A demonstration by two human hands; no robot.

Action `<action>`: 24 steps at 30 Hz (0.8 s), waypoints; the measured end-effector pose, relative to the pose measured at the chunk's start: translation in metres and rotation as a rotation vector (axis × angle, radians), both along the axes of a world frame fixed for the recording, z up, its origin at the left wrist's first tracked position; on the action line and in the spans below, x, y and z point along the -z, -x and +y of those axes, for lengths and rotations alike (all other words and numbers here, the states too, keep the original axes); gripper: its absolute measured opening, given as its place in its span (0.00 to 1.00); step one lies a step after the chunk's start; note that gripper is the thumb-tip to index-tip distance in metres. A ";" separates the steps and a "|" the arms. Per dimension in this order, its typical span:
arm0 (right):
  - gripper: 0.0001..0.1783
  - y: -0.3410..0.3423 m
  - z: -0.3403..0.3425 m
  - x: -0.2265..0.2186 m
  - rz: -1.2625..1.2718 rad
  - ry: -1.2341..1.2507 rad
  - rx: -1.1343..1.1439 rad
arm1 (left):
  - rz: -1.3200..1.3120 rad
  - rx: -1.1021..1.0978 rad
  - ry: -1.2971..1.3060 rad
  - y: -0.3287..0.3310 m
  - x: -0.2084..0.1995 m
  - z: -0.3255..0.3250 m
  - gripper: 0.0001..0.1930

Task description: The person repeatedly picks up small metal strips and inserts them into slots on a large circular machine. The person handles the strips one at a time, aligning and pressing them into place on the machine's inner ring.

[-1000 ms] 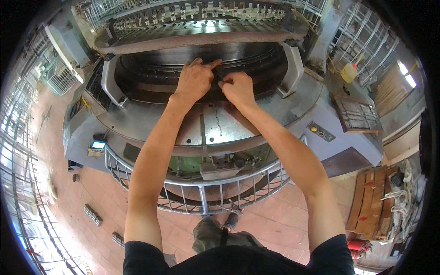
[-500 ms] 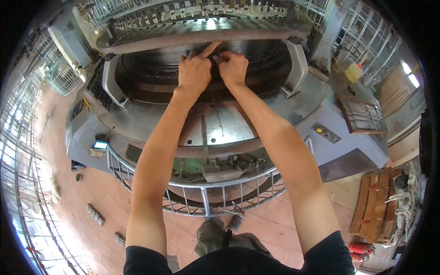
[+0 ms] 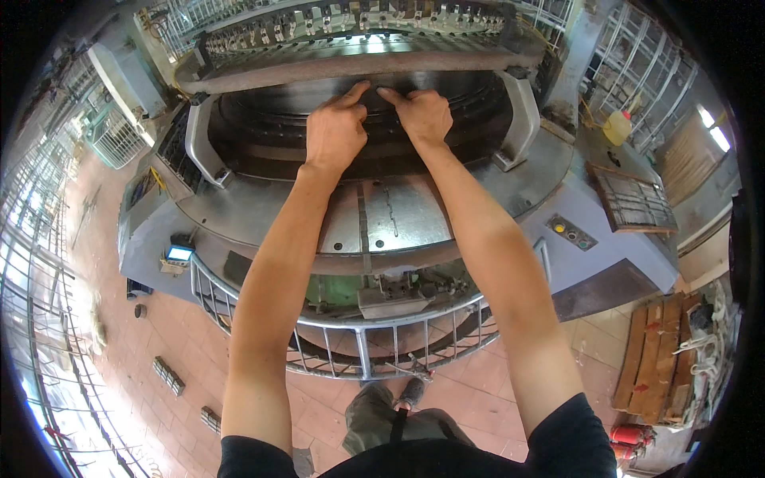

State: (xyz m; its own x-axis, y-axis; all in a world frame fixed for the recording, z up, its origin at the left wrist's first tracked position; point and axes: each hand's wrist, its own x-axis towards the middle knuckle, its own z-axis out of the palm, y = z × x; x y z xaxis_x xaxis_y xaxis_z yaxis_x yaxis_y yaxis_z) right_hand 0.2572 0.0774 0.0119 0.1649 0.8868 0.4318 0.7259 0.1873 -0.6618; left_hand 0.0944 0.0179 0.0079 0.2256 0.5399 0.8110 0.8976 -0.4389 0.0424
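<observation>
Both my hands reach into the recess of a large round machine, which looks like a circular knitting machine, below its thick brown ring. The index finger of my left hand stretches up to the dark curved metal wall, its other fingers folded. My right hand is beside it, thumb stretched left toward the same wall and apart from its curled fingers, which are partly hidden. A small gap separates the two hands. Nothing shows in either one. Under my forearms lies a shiny metal plate.
Grey brackets flank the recess. A curved metal railing stands between my body and the machine. Right of me are a button panel, a yellowish bottle and stacked wooden boards. A small lit screen is at left.
My right hand has moved a little right, and its thumb and fingers have come apart from a pinch. My left index finger has shifted slightly left and down. The view has shifted slightly.
</observation>
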 end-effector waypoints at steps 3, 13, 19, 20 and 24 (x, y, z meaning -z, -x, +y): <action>0.24 0.000 0.006 0.001 0.342 0.173 -0.214 | -0.064 -0.017 -0.044 0.002 0.002 0.000 0.03; 0.11 -0.008 0.007 -0.014 1.015 0.249 -0.775 | -0.160 -0.022 -0.031 0.004 0.009 0.007 0.03; 0.10 -0.002 0.007 -0.015 1.017 0.308 -0.790 | -0.180 -0.043 0.012 0.003 0.009 0.005 0.05; 0.10 -0.001 0.006 -0.015 1.052 0.288 -0.807 | -0.179 -0.046 0.018 0.003 0.009 0.005 0.05; 0.09 -0.002 0.005 -0.017 1.090 0.281 -0.787 | -0.168 -0.046 0.032 0.003 0.011 0.006 0.05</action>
